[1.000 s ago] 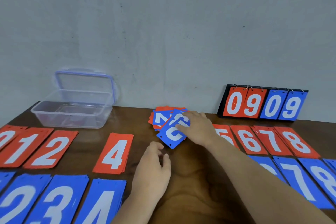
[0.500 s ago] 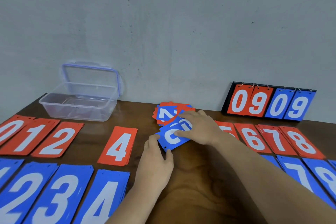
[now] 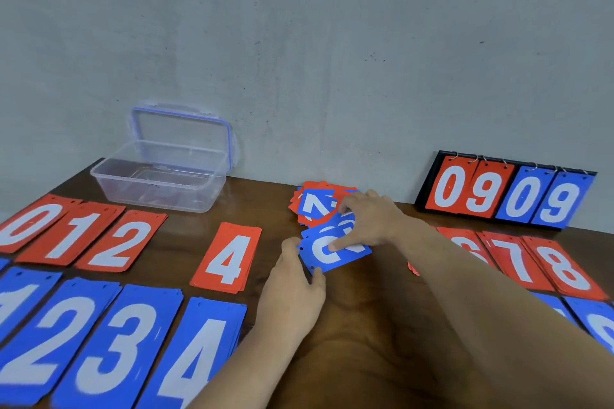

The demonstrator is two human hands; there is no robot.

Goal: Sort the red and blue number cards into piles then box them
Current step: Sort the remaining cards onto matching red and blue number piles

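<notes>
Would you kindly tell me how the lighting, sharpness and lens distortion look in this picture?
In the head view, light is soft and even, with a mild sheen on the table; the blue card at centre is fairly sharp, while the near blue piles look stretched and fuzzy-edged toward the wide-angle corner.

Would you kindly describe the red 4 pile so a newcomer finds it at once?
Start at the clear box by the wall. Before it, right of the red 2, lies the red 4. It alone among the red piles sits apart, gaps either side.
</notes>
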